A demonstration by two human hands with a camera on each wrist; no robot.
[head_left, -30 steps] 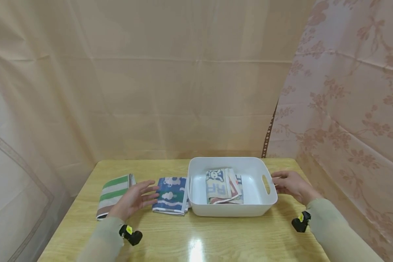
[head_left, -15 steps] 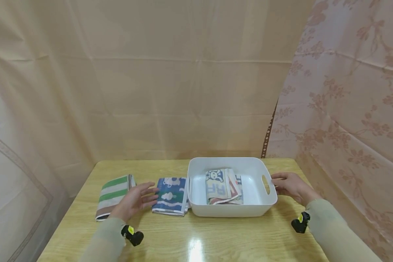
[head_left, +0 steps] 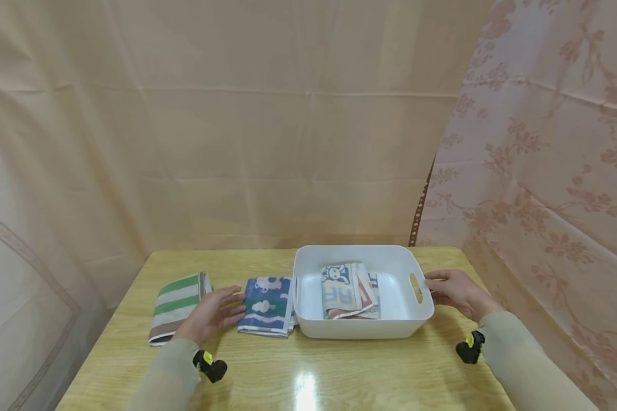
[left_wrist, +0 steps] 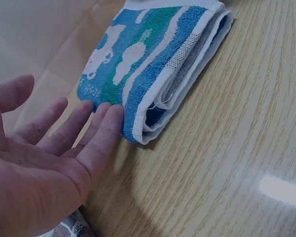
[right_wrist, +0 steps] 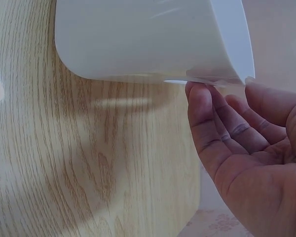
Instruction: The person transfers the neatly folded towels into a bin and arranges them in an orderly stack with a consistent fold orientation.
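Note:
My left hand (head_left: 213, 313), its fingers loosely extended, has its fingertips at the near left edge of a folded blue towel (head_left: 264, 305). In the left wrist view, this blue towel (left_wrist: 138, 54) shows white and green patterns, and its layered white hem faces the table. A white plastic bin (head_left: 360, 329) stands right of the towel. My right hand (head_left: 457, 294) is at the bin's right end, fingertips touching the outer wall by the handle hole. In the right wrist view, the thumb of this right hand (right_wrist: 251, 143) lies against the rim and the fingers are relaxed. Inside the bin lies a folded cream towel (head_left: 341, 291) with blue and red patterns.
Left of the blue towel lies a folded green, white and brown striped towel (head_left: 177, 305), partly behind my left hand. Everything stands on a wooden table (head_left: 267, 371). A beige curtain (head_left: 288, 142) hangs behind, and a pink floral curtain (head_left: 555, 171) hangs at the right.

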